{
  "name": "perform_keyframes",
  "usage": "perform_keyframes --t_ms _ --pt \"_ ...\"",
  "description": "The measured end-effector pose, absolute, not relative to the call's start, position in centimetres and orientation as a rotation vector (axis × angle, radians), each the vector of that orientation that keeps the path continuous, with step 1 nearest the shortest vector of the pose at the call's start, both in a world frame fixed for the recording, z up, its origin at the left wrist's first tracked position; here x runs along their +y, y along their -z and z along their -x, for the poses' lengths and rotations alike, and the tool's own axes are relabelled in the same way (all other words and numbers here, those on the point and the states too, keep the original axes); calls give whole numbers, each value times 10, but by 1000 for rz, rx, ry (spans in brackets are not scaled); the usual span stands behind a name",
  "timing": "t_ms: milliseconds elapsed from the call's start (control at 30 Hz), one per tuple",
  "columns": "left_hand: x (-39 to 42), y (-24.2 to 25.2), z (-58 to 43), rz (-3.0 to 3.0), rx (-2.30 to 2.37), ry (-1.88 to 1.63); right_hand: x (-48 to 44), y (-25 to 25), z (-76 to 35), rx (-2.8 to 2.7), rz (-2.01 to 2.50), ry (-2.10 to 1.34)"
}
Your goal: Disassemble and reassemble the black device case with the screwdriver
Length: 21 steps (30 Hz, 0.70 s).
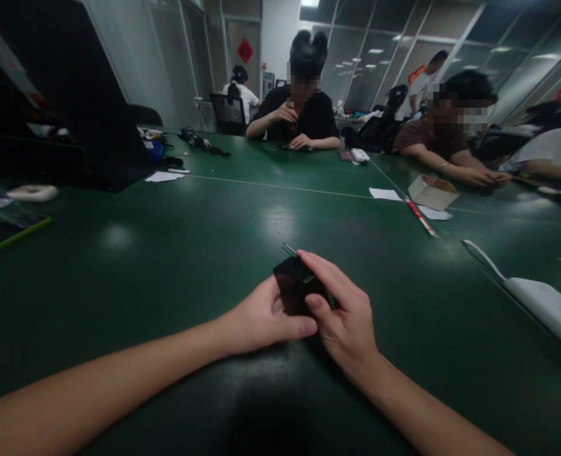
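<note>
A small black block (290, 286), dark and box-like, is held between both my hands just above the green table. My left hand (261, 320) wraps round its near left side, with the thumb stretched across the front. On the other side my right hand (344, 310) closes on the block, thumb bent against the front and fingers along the right edge. A thin metal piece (288, 249) sticks out beyond my right fingertips at the far end; whether it belongs to the block I cannot tell. The block's underside is hidden by my hands.
A white power strip (541, 310) lies at the right, a cardboard box (432, 192) and a red-white stick (420, 218) farther back. At the left stand a large black panel (71, 88) and a green-edged tray (14, 239). A person (294, 107) sits opposite, another (451, 139) at right.
</note>
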<state>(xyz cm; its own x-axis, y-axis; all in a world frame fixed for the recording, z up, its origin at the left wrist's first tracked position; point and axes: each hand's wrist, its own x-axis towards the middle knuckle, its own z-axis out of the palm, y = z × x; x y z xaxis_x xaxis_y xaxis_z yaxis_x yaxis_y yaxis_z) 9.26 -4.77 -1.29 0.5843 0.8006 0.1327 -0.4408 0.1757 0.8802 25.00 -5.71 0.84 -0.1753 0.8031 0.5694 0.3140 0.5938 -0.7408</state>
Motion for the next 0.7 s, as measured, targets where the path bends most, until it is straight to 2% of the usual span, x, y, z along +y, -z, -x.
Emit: perform_keyframes --t_ms 200,333,533,700 --pt "-43 8 -91 -983 482 -974 -60 -8 -241 -1784 944 -656" --pt "-38 6 -88 -980 472 -1017 -60 -6 -243 -1598 1022 -798" --pt "-33 10 -84 -988 531 -1188 -60 -7 -243 -1404 1022 -1316" --pt "-35 13 -85 -1033 617 -1230 -60 -8 -242 -1344 999 -1321"
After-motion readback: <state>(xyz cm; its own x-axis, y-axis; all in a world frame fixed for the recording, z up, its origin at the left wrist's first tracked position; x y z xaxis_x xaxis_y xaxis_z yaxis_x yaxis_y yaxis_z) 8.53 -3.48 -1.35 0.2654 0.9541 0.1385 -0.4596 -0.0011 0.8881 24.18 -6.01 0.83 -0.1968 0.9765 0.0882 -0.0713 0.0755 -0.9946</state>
